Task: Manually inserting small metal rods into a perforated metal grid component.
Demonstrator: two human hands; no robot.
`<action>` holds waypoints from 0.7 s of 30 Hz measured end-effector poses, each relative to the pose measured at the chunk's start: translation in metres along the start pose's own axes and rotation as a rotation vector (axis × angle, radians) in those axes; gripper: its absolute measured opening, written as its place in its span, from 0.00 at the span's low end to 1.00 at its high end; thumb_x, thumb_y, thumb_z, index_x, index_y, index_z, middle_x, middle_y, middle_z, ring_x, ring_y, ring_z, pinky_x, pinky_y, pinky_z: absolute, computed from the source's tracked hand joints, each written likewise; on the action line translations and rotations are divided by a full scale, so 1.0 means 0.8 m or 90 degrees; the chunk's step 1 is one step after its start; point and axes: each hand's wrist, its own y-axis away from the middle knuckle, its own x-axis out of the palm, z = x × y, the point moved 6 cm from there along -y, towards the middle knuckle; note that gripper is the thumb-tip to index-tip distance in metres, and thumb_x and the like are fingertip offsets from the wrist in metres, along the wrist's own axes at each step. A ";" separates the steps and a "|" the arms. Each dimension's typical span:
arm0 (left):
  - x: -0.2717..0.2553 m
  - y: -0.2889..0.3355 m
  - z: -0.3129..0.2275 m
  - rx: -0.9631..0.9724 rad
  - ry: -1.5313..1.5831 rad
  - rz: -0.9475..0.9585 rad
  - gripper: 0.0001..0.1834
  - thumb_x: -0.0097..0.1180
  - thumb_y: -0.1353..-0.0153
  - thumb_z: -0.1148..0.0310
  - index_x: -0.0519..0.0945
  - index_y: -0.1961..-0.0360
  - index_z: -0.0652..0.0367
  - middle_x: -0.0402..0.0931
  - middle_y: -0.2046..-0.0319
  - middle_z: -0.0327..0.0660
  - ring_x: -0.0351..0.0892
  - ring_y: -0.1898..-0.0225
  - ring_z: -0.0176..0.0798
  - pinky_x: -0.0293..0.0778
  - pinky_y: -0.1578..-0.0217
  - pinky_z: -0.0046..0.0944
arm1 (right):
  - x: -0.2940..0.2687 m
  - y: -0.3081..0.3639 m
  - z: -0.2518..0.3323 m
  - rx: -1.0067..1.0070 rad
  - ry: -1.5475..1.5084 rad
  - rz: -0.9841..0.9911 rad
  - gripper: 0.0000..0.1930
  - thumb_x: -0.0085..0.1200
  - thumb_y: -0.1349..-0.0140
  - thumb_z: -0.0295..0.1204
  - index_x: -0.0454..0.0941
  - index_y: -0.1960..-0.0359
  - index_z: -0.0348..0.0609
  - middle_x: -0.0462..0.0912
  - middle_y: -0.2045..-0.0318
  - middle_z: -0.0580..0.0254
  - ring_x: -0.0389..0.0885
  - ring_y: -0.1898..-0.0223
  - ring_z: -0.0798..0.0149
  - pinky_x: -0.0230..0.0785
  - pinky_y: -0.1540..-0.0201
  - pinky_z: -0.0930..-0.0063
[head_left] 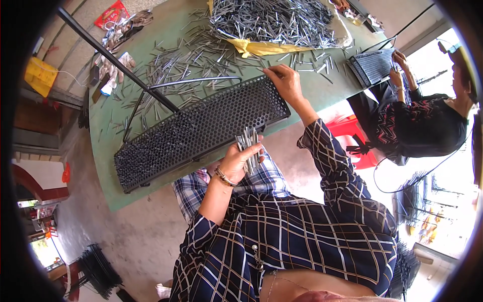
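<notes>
A long black perforated rack [226, 108] lies slanted along the near edge of the green table, tilted toward me. Dark rod ends crowd the holes at its left part, while the holes toward the right look open. My left hand [236, 163] is closed around a bundle of thin metal rods [248, 142], in front of the rack's near edge. At the rack's far right corner is my right hand [288, 85], its thumb and fingers pinched together over the holes. What sits between those fingertips, if anything, is too small to make out.
Loose metal rods [186, 63] litter the green table [103, 151]. Behind them a large rod heap [274, 22] rests on yellow sacking [261, 49]. A black bar [118, 60] slants over the rack. At right, another person works on a similar rack [372, 65] beside a red stool [347, 133].
</notes>
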 end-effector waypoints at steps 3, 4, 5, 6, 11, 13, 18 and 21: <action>0.002 0.001 -0.001 0.000 -0.005 -0.001 0.14 0.57 0.44 0.75 0.74 0.56 0.65 0.75 0.70 0.40 0.76 0.71 0.33 0.77 0.71 0.34 | 0.000 0.003 0.008 -0.052 -0.005 0.010 0.10 0.61 0.47 0.31 0.81 0.69 0.35 0.80 0.73 0.59 0.80 0.73 0.67 0.72 0.68 0.77; 0.002 0.001 0.000 0.000 -0.005 -0.001 0.14 0.57 0.44 0.75 0.74 0.56 0.65 0.75 0.70 0.40 0.76 0.71 0.33 0.77 0.71 0.34 | -0.001 0.003 0.008 -0.052 -0.005 0.010 0.10 0.61 0.47 0.31 0.81 0.69 0.35 0.80 0.73 0.59 0.80 0.73 0.67 0.72 0.68 0.77; 0.002 0.000 0.000 0.005 -0.008 -0.003 0.14 0.57 0.44 0.75 0.74 0.56 0.65 0.75 0.71 0.39 0.76 0.71 0.33 0.77 0.70 0.34 | 0.000 0.003 0.006 -0.036 -0.013 0.010 0.10 0.61 0.47 0.31 0.81 0.69 0.35 0.80 0.72 0.59 0.80 0.73 0.66 0.72 0.67 0.77; 0.002 0.000 0.000 0.010 -0.010 -0.006 0.14 0.57 0.44 0.75 0.74 0.56 0.65 0.75 0.71 0.39 0.77 0.70 0.33 0.77 0.70 0.34 | 0.000 0.004 0.005 -0.020 -0.021 0.011 0.10 0.61 0.47 0.30 0.81 0.69 0.35 0.80 0.72 0.59 0.80 0.72 0.66 0.72 0.67 0.77; 0.000 0.002 0.001 0.007 -0.010 0.002 0.14 0.57 0.44 0.75 0.74 0.56 0.65 0.75 0.70 0.39 0.77 0.69 0.33 0.77 0.70 0.34 | 0.004 0.003 0.010 -0.039 -0.011 0.020 0.10 0.61 0.48 0.30 0.81 0.69 0.35 0.80 0.72 0.58 0.80 0.72 0.66 0.72 0.67 0.77; 0.000 0.003 0.001 0.008 -0.003 0.000 0.14 0.57 0.44 0.75 0.74 0.56 0.65 0.75 0.69 0.38 0.77 0.69 0.33 0.77 0.70 0.34 | 0.005 0.003 0.010 -0.037 -0.010 0.023 0.10 0.61 0.48 0.30 0.81 0.69 0.36 0.80 0.72 0.58 0.80 0.72 0.66 0.72 0.67 0.77; -0.002 0.004 0.000 0.000 0.005 -0.009 0.15 0.58 0.44 0.74 0.74 0.56 0.66 0.75 0.70 0.38 0.77 0.69 0.33 0.78 0.69 0.34 | -0.001 0.005 0.004 -0.014 -0.019 -0.009 0.09 0.61 0.48 0.30 0.82 0.69 0.37 0.81 0.73 0.60 0.79 0.74 0.67 0.70 0.70 0.77; -0.002 0.005 -0.001 -0.005 0.000 -0.017 0.14 0.57 0.44 0.74 0.74 0.56 0.65 0.75 0.70 0.38 0.77 0.69 0.33 0.78 0.69 0.34 | 0.001 0.008 0.006 -0.012 -0.038 -0.012 0.08 0.61 0.48 0.30 0.82 0.69 0.38 0.81 0.73 0.60 0.79 0.74 0.67 0.69 0.71 0.77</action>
